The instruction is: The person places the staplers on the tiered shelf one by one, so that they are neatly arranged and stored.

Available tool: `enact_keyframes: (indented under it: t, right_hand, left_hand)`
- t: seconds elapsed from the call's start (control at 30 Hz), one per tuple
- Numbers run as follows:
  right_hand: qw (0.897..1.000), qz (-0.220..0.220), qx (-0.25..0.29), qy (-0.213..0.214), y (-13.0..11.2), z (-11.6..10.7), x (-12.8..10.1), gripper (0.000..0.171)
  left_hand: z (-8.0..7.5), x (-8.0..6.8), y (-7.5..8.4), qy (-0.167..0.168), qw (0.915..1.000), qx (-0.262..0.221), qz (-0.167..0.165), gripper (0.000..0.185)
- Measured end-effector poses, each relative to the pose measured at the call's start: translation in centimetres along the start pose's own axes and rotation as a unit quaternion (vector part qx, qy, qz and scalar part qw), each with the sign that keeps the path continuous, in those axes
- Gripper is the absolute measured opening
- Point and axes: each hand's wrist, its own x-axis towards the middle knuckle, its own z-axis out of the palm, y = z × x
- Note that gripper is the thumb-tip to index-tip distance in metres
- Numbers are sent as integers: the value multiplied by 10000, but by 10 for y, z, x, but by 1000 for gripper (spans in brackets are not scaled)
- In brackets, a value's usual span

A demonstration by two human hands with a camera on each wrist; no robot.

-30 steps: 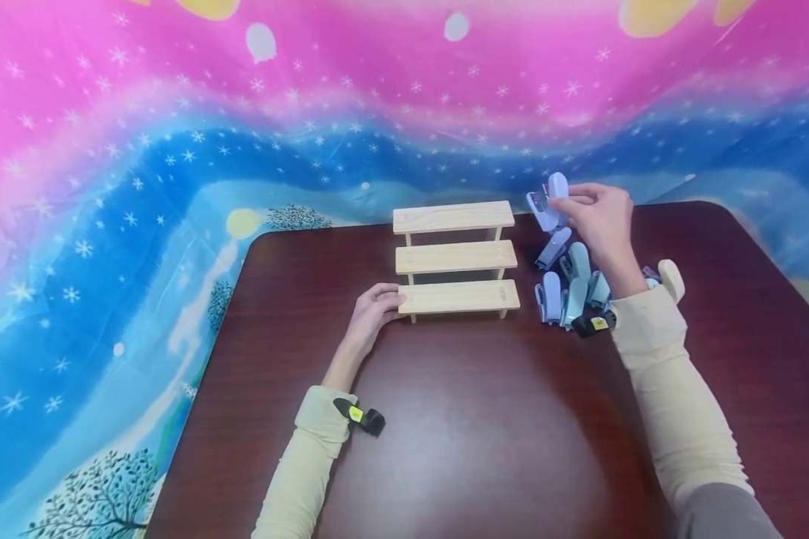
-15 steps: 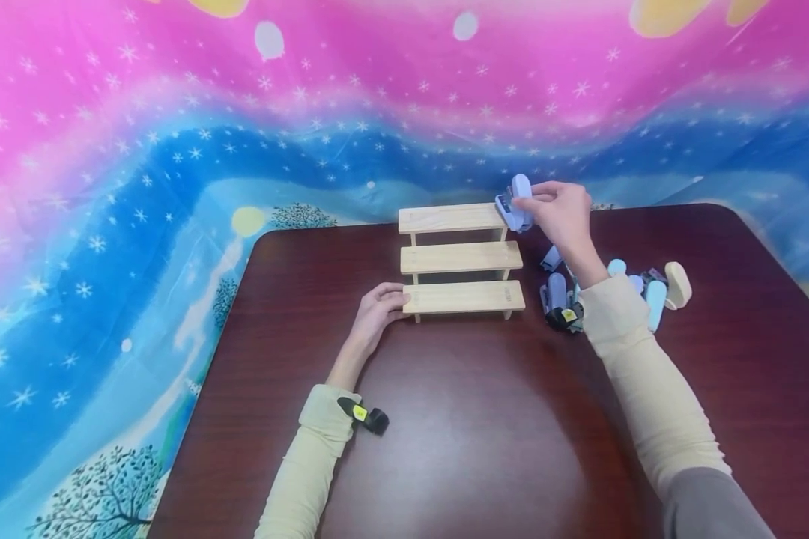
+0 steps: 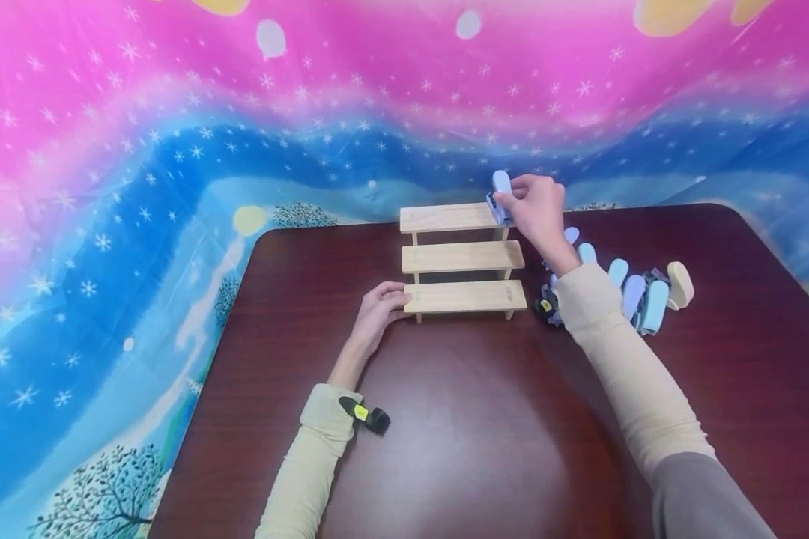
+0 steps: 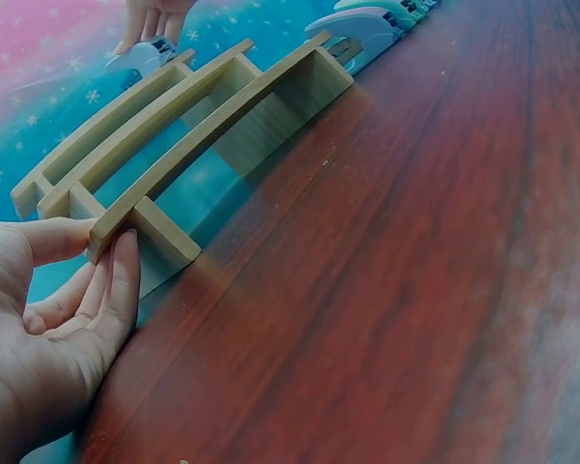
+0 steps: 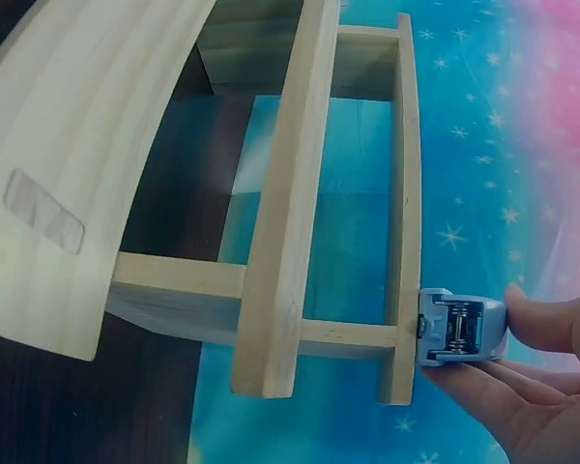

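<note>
A three-step wooden display rack stands on the dark table. My left hand pinches the left end of its lowest board; in the left wrist view the thumb lies above the board and fingers lie beneath. With thumb and fingers my right hand grips a small lavender stapler at the right end of the top board. The right wrist view shows this stapler with its base against the top board. The palm side of the right hand is hidden in the head view.
Right of the rack lie several more staplers, among them a mint one, a lavender one and a cream one. My right forearm partly covers that group. A patterned cloth hangs behind the table.
My right hand has carried the lavender stapler leftward, from above the other staplers to the top board's right end. The left hand keeps its hold on the lowest board.
</note>
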Motion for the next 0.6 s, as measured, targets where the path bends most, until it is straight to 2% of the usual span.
enact_keyframes:
  t: [0.37, 0.6]
  right_hand:
    - [9971, -537, -324, 427, -4, 12, -3, 36]
    - [9967, -549, -302, 506, 0, -1, -8, 44]
  left_hand:
    - [-1, -1, 1, 26, 10000, -61, -1, 29]
    - [1, -2, 2, -59, 10000, -71, 27, 29]
